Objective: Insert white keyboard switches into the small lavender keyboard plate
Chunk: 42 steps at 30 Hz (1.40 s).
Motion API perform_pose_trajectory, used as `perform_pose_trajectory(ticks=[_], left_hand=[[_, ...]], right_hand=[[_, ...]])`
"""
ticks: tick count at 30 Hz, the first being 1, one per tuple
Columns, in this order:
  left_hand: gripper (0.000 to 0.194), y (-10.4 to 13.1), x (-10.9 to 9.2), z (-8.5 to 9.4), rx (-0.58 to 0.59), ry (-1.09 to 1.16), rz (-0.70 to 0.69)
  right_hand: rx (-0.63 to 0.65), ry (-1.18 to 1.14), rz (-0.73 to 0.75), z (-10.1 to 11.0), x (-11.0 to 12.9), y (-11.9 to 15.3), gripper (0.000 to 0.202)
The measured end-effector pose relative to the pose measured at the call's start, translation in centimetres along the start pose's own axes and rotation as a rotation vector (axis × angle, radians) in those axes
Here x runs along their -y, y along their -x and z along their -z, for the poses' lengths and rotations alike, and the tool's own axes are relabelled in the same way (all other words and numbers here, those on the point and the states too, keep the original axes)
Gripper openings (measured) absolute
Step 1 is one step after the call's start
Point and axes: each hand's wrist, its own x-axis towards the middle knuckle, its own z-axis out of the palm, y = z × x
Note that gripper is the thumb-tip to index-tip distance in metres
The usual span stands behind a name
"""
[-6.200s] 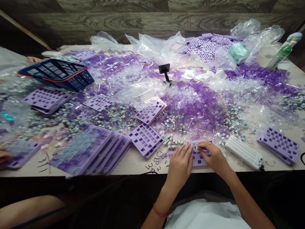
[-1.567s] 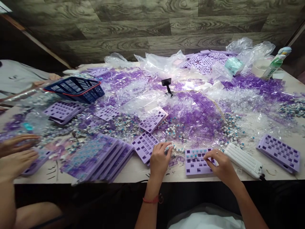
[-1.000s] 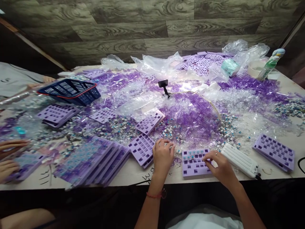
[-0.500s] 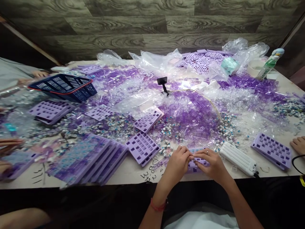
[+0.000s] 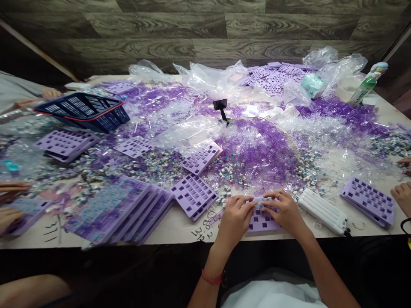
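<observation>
A purple keyboard plate (image 5: 263,223) with square holes lies at the table's front edge, between and under my hands. Small pale-blue and white keyboard switches (image 5: 261,203) show along its far edge, partly hidden by fingers. My left hand (image 5: 236,214) is over the plate's left side, thumb and fingers brought together at the far row. On the right side my right hand (image 5: 284,210), with a ring on one finger, holds its thumb and fingertips in a pinch at the same row. Whatever sits between the fingertips is too small to make out.
A white stick-shaped pack (image 5: 323,211) and stacked plates (image 5: 367,201) lie to the right. Filled plates (image 5: 118,209) are stacked left. Loose switches and purple keycaps (image 5: 260,145) cover the middle. A blue basket (image 5: 83,111) stands back left. Other people's hands (image 5: 403,196) are at both sides.
My hands have drawn slightly apart and lie at the plate's far edge, so more of its holes and the switches between my fingertips show. The view has shifted slightly.
</observation>
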Motion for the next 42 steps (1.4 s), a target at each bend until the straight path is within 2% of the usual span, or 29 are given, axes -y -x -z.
perform_pose_trajectory(ticks=[4, 8, 12, 18, 22, 27, 33, 37, 42], left_hand=[[0.025, 0.8, -0.1, -1.0, 0.001, -0.083, -0.059], [0.030, 1.8, -0.3, -1.9, 0.011, -0.264, -0.106], [0.038, 2.5, -0.9, -2.8, 0.095, -0.402, -0.143], [0.058, 3.3, -2.0, -4.4, 0.201, -0.512, -0.097], [0.066, 3.7, -2.6, -5.3, 0.181, -0.549, -0.067], [0.061, 4.1, -2.8, -6.0, 0.129, -0.577, -0.071], [0.060, 3.8, -2.7, -5.4, 0.142, -0.616, -0.097], [0.054, 3.4, -2.4, -4.8, 0.150, -0.604, -0.148], [0.052, 2.3, -2.5, -4.7, 0.207, -0.579, -0.117]], right_hand=[[0.019, 0.060, 0.048, 0.2, 0.3, -0.1, 0.018], [0.076, 0.180, 0.113, 0.7, 0.8, -0.4, 0.015], [0.152, 0.279, 0.156, 0.6, 1.2, -0.7, 0.012], [0.295, 0.440, 0.269, -0.8, 2.3, -0.6, 0.014], [0.270, 0.473, 0.304, -1.6, 2.7, 0.4, 0.023], [0.200, 0.475, 0.328, -1.9, 2.3, 1.7, 0.037], [0.172, 0.468, 0.344, -2.0, 2.2, 1.8, 0.037], [0.297, 0.390, 0.330, -1.6, 2.1, 0.4, 0.032], [0.506, 0.337, 0.266, -1.0, 2.1, -2.3, 0.021]])
